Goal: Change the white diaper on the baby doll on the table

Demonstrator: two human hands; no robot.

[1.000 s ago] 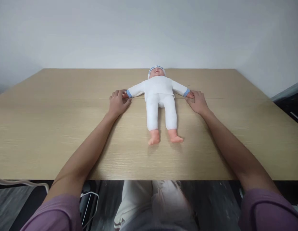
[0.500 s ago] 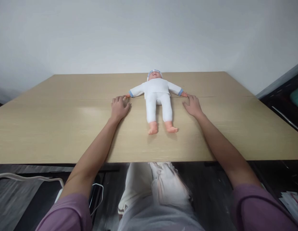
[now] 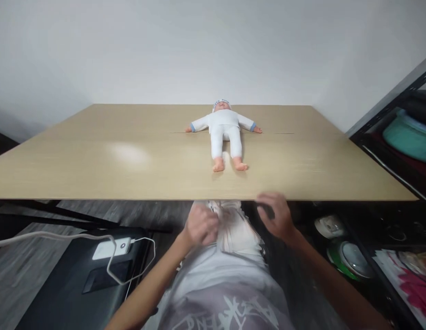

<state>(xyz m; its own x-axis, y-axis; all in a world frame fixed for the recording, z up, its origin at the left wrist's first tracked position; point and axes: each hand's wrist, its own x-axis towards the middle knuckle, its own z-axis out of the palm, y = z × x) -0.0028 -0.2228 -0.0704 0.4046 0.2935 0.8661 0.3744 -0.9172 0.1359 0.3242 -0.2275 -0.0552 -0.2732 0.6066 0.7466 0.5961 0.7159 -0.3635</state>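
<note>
A baby doll (image 3: 226, 120) in a white outfit with blue cuffs and a printed white cap lies on its back on the wooden table (image 3: 79, 169). Its arms are spread wide and its bare feet point toward me. My left hand (image 3: 201, 223) is over my lap, below the table's front edge; motion smears its fingers. At the front edge, right of the doll's feet, my right hand (image 3: 276, 215) has thumb and fingers apart and holds nothing. Neither hand touches the doll.
Down on the left, a white device (image 3: 111, 248) with cables rests on a black case (image 3: 72, 284). A dark shelf at right holds a teal item (image 3: 410, 135). Lower right are a green-and-clear container (image 3: 353, 259) and papers. A pale wall stands behind the table.
Both my hands have drawn back from beside the doll's hands to the table's front edge and my lap. The doll still lies with arms spread. My view has shifted, showing more floor.
</note>
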